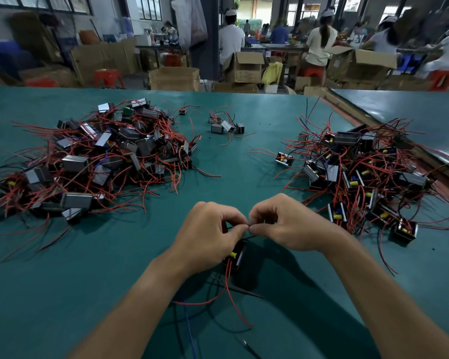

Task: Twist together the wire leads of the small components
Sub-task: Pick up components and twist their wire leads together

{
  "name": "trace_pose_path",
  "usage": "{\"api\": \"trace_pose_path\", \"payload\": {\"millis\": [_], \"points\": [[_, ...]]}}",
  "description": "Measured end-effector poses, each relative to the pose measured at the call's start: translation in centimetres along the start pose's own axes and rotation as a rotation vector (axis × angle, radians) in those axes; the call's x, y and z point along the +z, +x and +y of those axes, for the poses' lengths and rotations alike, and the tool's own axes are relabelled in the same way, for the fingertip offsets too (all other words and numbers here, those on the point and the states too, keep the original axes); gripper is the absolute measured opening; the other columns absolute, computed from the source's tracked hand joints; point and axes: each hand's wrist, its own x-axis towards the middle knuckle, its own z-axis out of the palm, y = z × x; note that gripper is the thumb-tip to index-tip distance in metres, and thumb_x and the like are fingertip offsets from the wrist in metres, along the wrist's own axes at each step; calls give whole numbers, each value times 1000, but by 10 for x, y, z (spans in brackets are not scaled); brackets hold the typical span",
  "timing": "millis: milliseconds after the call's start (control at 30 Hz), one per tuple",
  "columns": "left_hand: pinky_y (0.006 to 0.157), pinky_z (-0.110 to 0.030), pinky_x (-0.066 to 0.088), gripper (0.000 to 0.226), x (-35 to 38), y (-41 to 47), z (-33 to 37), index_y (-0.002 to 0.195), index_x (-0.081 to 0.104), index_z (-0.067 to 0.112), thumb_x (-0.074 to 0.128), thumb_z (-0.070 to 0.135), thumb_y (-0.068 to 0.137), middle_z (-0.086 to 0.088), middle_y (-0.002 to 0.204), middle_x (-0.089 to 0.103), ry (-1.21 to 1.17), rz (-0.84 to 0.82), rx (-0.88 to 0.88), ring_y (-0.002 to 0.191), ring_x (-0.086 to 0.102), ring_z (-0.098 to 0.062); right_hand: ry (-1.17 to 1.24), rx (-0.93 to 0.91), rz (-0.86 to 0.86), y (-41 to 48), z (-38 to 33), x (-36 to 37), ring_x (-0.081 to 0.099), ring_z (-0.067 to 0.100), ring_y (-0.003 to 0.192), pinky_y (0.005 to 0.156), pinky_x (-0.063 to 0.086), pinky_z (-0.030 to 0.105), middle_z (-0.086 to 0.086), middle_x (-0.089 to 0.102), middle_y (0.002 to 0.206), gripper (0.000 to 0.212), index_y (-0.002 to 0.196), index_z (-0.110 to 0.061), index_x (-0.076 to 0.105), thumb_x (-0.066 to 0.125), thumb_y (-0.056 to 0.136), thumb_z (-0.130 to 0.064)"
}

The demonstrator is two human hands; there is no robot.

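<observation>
Right under my two hands, near the front of the green worktop point(244, 167), is the small black component point(236, 256) with its yellow part showing. I can't tell whether it touches the surface or hangs just clear of it. Directly above it, the thin dark wire leads point(248, 225) are caught between both sets of fingertips. The left hand point(210, 229) has its grip closed, thumb and forefinger pinching the leads. The right hand point(283, 224) does the same from the other side, and the two pinches meet tip to tip.

Red leads point(231, 296) trail from the component's near side toward me, and a blue wire point(188, 327) lies just left of them.

Further out, to the component's far left, there's a big heap of components point(88, 156) tangled in red wire. A second heap point(368, 177) sits to its far right. A small cluster point(226, 125) lies well beyond the component, between the heaps. Past the far edge I see cardboard boxes point(174, 79) and people at other benches.
</observation>
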Motion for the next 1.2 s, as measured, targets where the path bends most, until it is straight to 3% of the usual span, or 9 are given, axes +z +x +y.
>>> {"api": "trace_pose_path", "payload": {"millis": [167,233,400,567,767,967,1200], "points": [[53,-19,38,6,3,-1,2,82,76,22,71,24,81,10,63,68,148,33,150,49,49,-7,260,258,-165,-1,-3,-3,33,8,44,44,25,21,-3,45,53,35,58,-18,56,58,91,-6],[51,-19,35,7,3,-2,1,80,75,22,69,26,82,11,57,63,131,57,127,47,46,-6,359,283,-181,-1,-2,-4,29,9,44,43,22,20,-1,43,55,37,57,-19,56,56,92,-8],[48,-10,34,13,3,1,-2,70,73,20,71,15,81,19,55,63,-102,65,-110,44,49,2,361,180,-30,-3,1,-6,36,8,45,42,28,16,-4,57,58,27,68,-15,65,60,94,-9],[60,-30,51,12,3,6,-9,70,73,20,72,19,82,7,64,71,-267,36,-243,58,61,-9,289,137,156,3,8,-3,46,17,52,46,37,22,21,61,71,11,80,-7,69,63,90,-6],[52,-15,40,19,5,7,-10,69,73,14,70,16,87,10,58,66,-297,19,-309,49,50,2,215,197,28,0,13,-2,52,16,51,46,44,23,-6,61,54,17,74,-12,68,65,91,-12],[44,-20,39,19,-1,9,-4,75,66,6,59,6,92,2,59,60,-419,-10,-418,41,47,-10,310,104,43,0,7,-4,52,11,49,49,46,21,-1,62,57,22,69,-13,67,67,88,-3],[38,-18,38,18,-8,9,2,79,63,6,56,6,96,-2,65,62,-575,-62,-513,42,49,-11,514,19,66,-4,7,-8,56,15,55,54,49,23,6,68,67,15,75,-7,68,68,85,3]]}}
